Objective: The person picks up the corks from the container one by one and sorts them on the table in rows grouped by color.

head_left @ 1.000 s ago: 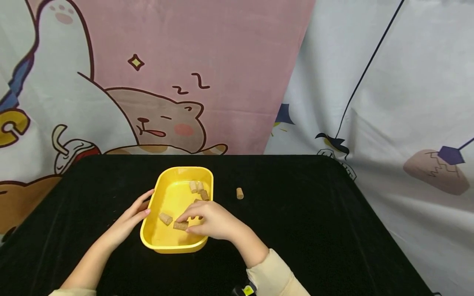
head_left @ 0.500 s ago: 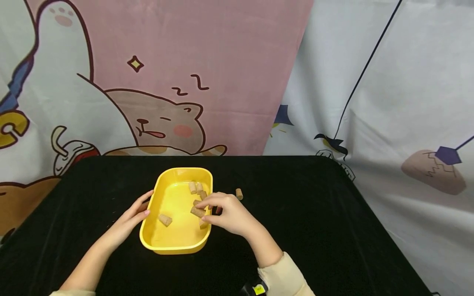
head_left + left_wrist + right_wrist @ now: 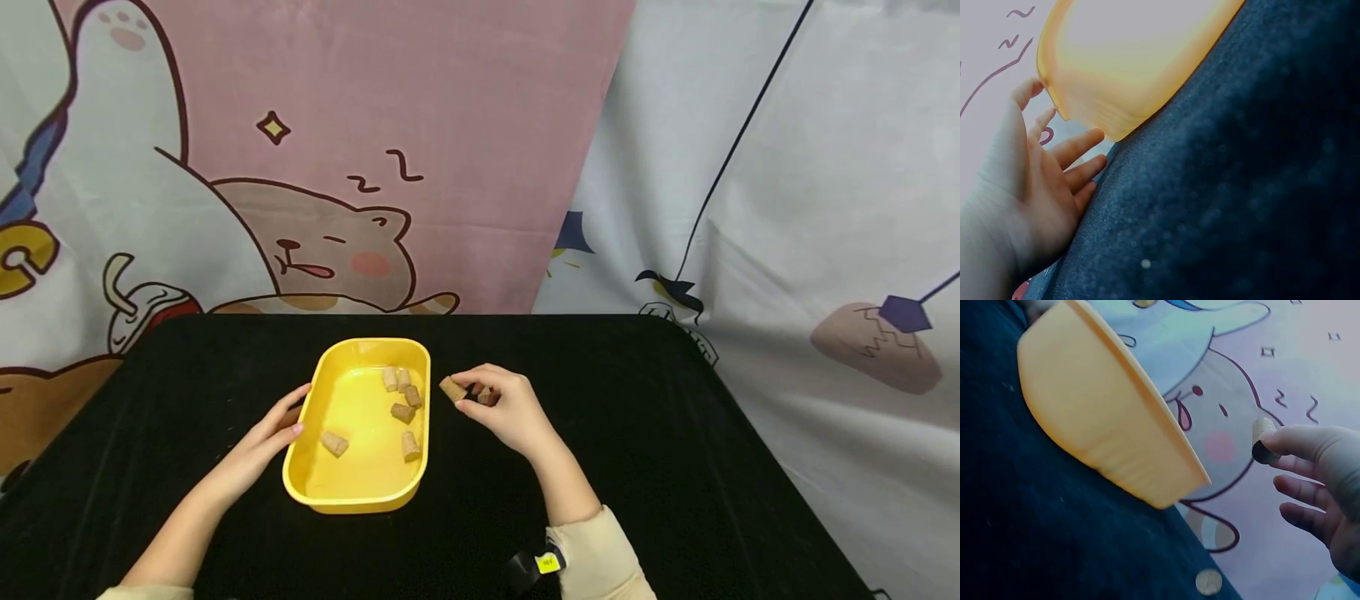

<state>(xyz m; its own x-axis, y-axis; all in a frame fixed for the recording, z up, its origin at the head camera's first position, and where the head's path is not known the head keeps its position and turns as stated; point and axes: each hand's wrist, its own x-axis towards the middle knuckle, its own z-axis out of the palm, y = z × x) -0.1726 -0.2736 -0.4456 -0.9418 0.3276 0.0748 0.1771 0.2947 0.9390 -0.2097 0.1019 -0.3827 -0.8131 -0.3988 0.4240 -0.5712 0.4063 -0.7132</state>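
A yellow plastic tray (image 3: 300, 483) lies on the black cloth, with several corks in it. One cork (image 3: 334, 443) is at the tray's left side; another cork (image 3: 410, 447) lies near its right wall. My left hand (image 3: 258, 450) rests at the tray's left rim, fingers fairly straight against the outside. Just off the right rim, my right hand (image 3: 506, 408) pinches a cork (image 3: 1264, 440) between thumb and fingertips, raised above the cloth in the right wrist view. A loose cork (image 3: 1209, 582) stands on the cloth, partly hidden behind the right fingers in the head view.
Black cloth (image 3: 675, 467) covers the table. Behind it hangs a printed curtain (image 3: 487, 150) with cartoon animals. A black device with a yellow label (image 3: 548, 563) is worn at the right wrist, by the cream sleeve.
My right hand has moved right, out of the tray and past its rim, carrying the pinched cork. The left hand and the tray have stayed in place.
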